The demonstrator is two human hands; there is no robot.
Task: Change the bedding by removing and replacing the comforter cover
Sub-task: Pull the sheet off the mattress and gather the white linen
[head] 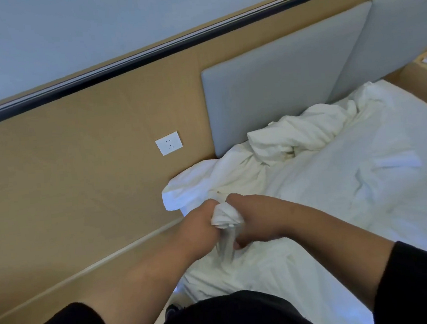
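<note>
Left hand (pixel 199 223) and right hand (pixel 251 220) both clench a bunched corner of comforter cover (pixel 226 216), below headboard (pixel 277 78); soft, light, likely slack; corners suit gripping.

Both hands meet near the bed's left edge, gripping one bunched corner of the white comforter cover (pixel 299 180). The left hand (pixel 199 223) and the right hand (pixel 251 220) are fists pressed close together, with a knot of cloth squeezed out between them. The cover lies rumpled across the bed, heaped toward the grey padded headboard (pixel 278 83) at the far side. A white wall socket (pixel 168 143) sits on the tan wood panel (pixel 79 173) to the left. Black sleeves (pixel 424 280) show at the near edge.
</note>
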